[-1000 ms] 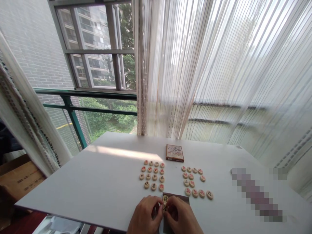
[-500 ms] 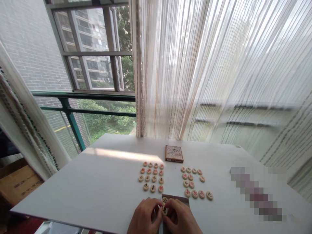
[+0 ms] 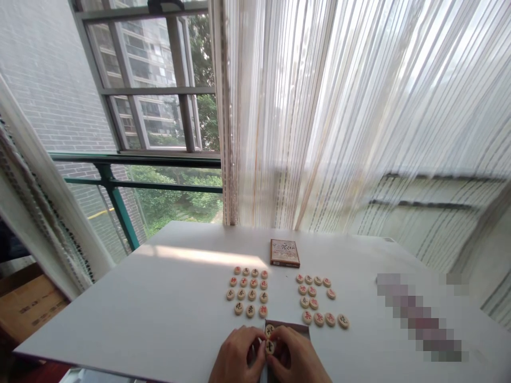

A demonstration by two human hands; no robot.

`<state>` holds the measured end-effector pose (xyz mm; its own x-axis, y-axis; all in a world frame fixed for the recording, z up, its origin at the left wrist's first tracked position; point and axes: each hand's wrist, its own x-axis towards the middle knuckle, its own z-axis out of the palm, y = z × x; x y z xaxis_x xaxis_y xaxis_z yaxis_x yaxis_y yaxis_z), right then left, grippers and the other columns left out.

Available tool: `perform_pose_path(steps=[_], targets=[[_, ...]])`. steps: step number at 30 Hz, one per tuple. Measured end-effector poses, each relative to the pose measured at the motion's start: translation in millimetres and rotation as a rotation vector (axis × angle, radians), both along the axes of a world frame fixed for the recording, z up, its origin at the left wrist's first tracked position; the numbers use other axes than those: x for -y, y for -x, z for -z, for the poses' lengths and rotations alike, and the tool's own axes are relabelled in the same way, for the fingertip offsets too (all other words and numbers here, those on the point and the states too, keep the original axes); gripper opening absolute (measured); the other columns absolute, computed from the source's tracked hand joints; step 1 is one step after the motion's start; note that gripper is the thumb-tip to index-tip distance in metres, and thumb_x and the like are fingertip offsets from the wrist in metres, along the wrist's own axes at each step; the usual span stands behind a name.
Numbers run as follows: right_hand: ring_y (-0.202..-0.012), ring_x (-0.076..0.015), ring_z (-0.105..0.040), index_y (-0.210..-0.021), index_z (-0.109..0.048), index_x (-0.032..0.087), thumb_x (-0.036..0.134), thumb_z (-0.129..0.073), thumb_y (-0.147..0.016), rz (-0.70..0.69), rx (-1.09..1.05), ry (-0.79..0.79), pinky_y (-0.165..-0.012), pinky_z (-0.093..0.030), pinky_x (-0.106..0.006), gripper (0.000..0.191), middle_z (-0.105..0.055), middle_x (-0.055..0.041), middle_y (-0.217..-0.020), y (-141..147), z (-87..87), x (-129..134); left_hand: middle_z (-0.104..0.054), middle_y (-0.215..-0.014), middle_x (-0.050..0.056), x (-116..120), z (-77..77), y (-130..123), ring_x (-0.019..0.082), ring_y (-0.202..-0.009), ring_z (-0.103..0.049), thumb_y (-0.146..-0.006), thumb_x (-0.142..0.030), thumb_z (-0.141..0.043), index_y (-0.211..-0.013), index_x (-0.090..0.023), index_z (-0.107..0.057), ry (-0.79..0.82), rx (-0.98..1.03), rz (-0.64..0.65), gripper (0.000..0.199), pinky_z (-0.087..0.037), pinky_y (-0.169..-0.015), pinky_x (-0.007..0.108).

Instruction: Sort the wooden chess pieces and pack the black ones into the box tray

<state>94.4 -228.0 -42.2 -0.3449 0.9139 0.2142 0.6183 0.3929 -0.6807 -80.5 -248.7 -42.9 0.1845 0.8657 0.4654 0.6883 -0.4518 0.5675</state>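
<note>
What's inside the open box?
One black-marked piece at the far left. The left hand and right hand pinch another and cover much of the rest; whatever's there is hidden.

the lower round piece (image 3: 270, 348) shows more of its face between the fingers (image 3: 257, 334) than before

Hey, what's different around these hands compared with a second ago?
Little has changed. The table sits slightly lower in view, and the face of the round piece between the left hand and right hand shows more fully. Nothing was visibly let go; the tray, the laid-out pieces and the patterned box stay where they were.
</note>
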Motion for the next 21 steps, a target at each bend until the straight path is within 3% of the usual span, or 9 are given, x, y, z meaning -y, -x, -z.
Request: perform_pose_path(steps=[21], targets=[[-0.061, -0.0141, -0.057, -0.077, -0.061, 0.020, 0.010, -0.064, -0.072, 0.006, 0.047, -0.051, -0.059, -0.042, -0.023, 0.012, -0.062, 0.0015, -0.072, -1.7, 4.4, -2.8, -0.070, -0.076, 0.003, -2.5, 5.0, 1.3, 0.019, -0.069, -0.065, -0.089, -0.021, -0.053, -0.088, -0.023, -0.068, 0.004, -0.021, 0.001, 0.015, -0.052, -0.067, 0.025]])
